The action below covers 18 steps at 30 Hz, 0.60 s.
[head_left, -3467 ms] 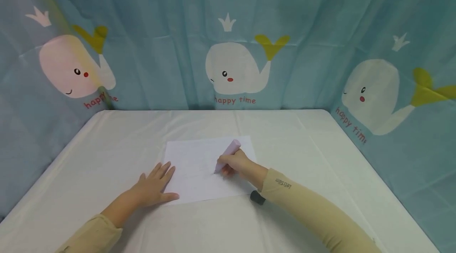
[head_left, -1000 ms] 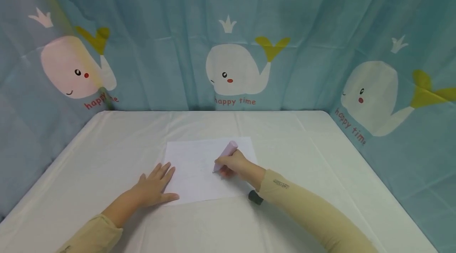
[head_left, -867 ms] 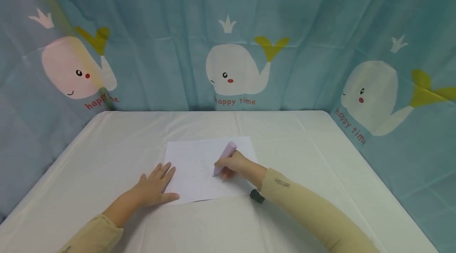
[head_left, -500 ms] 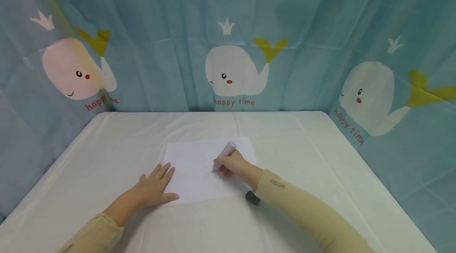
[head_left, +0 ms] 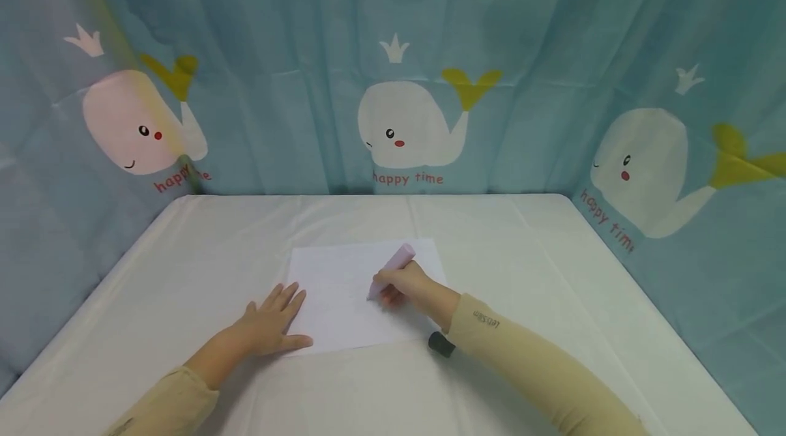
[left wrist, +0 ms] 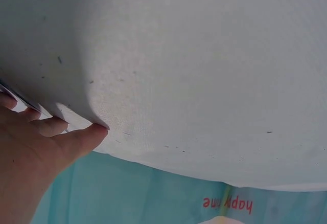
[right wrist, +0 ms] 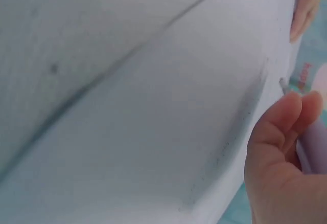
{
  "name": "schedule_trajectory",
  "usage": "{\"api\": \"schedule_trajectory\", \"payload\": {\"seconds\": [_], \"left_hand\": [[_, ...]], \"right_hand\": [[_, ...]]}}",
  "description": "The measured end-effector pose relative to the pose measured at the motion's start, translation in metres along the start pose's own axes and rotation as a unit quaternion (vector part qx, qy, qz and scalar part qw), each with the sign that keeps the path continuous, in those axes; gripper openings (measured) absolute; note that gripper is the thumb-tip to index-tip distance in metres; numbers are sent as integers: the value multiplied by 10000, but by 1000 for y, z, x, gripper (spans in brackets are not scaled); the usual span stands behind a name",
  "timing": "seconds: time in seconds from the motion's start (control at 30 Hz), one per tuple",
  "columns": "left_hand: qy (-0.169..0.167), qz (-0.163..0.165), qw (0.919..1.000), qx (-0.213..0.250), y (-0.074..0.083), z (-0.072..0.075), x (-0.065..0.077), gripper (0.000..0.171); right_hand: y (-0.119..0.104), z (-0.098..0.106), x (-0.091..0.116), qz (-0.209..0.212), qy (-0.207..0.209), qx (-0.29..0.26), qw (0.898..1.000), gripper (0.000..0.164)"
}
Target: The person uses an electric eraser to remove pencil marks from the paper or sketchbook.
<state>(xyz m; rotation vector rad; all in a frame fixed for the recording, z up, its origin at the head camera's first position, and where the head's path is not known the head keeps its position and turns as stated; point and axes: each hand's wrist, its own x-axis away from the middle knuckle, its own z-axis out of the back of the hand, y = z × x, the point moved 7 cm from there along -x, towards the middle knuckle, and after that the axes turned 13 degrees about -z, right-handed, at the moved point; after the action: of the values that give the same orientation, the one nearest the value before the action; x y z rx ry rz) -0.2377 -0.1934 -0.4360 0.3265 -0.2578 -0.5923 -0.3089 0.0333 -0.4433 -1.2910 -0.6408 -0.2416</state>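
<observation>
A white sheet of paper (head_left: pixel 334 272) lies on the table. My left hand (head_left: pixel 270 327) rests on its left edge with the fingers spread and straight, and the left wrist view shows the fingertips (left wrist: pixel 97 132) down on the surface. A thick, pale purple marker (head_left: pixel 400 257) is pinched in my right hand (head_left: pixel 411 284), leaning to the right with its tip at the paper, right of the middle. From the right wrist, the thumb and a finger close round the marker barrel (right wrist: pixel 314 144). Any marks on the sheet are too faint to make out.
A short black cylinder (head_left: pixel 441 344), perhaps a cap, lies by the sheet's lower right corner, beneath the right sleeve (head_left: pixel 522 354). White cloth covers the table (head_left: pixel 202 245). Blue curtains (head_left: pixel 258 115) printed with whales stand behind and on both sides.
Small back-and-forth shifts of the right hand carry the marker tip over the same part of the paper. The left hand keeps its place on the sheet. The head view drifts slightly.
</observation>
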Motion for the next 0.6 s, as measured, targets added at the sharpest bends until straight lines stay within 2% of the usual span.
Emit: {"api": "schedule_trajectory", "payload": {"seconds": [0.27,0.6], "left_hand": [[25,-26,10000,14,-1,-1,1,94],[7,-13,10000,60,-2,-1,-1,95]], "right_hand": [[1,-4,1,-72,66,30,9999,10],[4,-7,5,-99,-25,109,9999,21]]}}
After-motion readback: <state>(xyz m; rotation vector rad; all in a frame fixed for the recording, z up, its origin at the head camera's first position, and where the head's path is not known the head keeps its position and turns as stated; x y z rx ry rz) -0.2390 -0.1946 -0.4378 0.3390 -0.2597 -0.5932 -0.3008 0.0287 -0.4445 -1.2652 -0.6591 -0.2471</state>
